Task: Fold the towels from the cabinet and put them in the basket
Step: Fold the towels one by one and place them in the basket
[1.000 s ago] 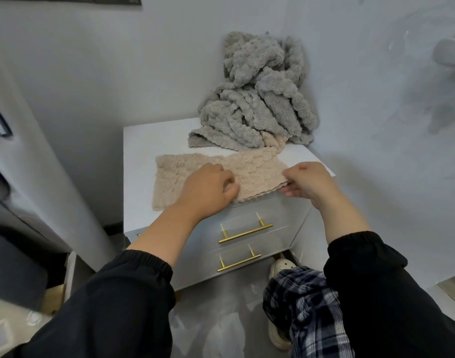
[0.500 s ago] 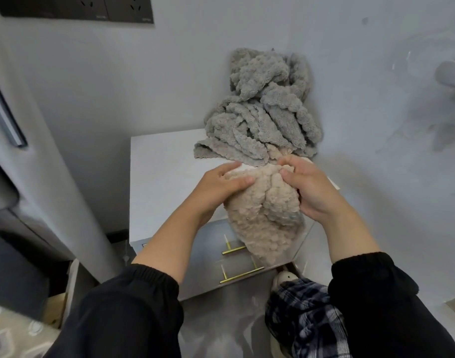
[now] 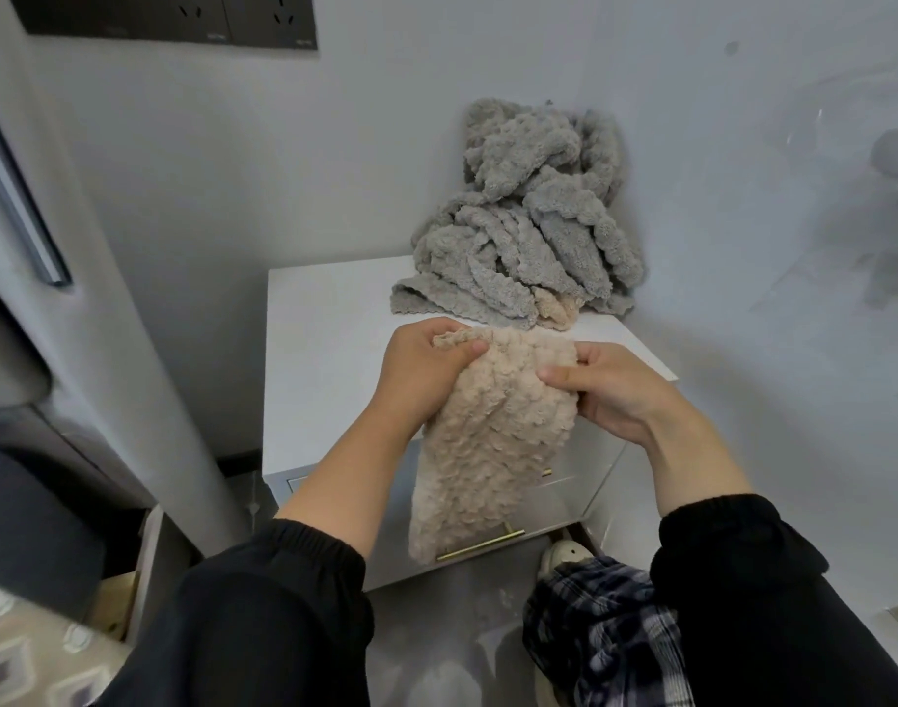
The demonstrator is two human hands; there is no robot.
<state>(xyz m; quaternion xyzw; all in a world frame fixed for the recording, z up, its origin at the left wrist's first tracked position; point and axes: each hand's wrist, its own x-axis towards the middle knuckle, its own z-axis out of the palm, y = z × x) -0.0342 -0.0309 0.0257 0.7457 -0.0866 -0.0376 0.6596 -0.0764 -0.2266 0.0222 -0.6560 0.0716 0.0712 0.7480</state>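
A beige fluffy towel (image 3: 487, 441) hangs folded lengthwise in front of the white cabinet (image 3: 324, 369), its lower end reaching the drawer handles. My left hand (image 3: 426, 369) pinches its top left corner and my right hand (image 3: 605, 390) grips its top right edge, both above the cabinet's front edge. A heap of grey towels (image 3: 528, 232) lies crumpled at the back right of the cabinet top against the wall, with a bit of beige cloth (image 3: 556, 311) peeking from under it. No basket is in view.
The cabinet stands in a corner between two grey walls, with gold drawer handles (image 3: 480, 546) on its front. A grey appliance door (image 3: 38, 237) stands to the left. My plaid-trousered leg and a pale shoe (image 3: 564, 558) are on the floor at lower right.
The beige towel lay flat on the cabinet top a second ago. Both hands gathered it, lifted it off, and it now hangs longer and straighter from its top edge.
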